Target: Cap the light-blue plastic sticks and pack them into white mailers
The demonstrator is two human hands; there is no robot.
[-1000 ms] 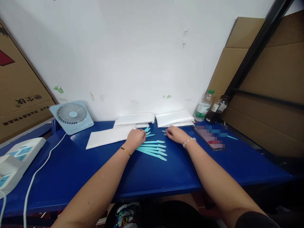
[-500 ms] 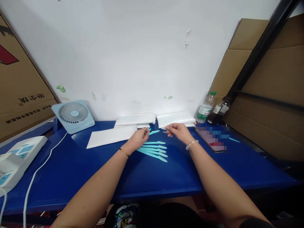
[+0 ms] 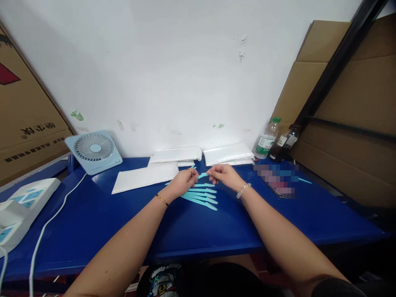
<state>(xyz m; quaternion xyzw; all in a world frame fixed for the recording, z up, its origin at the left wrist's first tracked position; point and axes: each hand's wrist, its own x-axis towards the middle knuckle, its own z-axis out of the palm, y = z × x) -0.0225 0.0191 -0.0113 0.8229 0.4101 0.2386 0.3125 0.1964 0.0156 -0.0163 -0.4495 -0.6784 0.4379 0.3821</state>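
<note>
Both hands pinch one teal plastic stick above the row on the counter.
Fingers of the left hand [image 3: 182,182] and right hand [image 3: 225,175] close on opposite ends of the teal stick [image 3: 202,175], lifting it clear of the fanned teal sticks [image 3: 201,196] on the blue counter [image 3: 93,218]; white packets [image 3: 145,176] lie beside, a fan [image 3: 93,152] well left.

Left hand [image 3: 182,182] and right hand [image 3: 225,175] pinch 1 teal stick [image 3: 202,175] between them, above teal sticks [image 3: 201,196] fanned mid blue table [image 3: 93,214]; fan [image 3: 93,152] at back-left edge.
</note>
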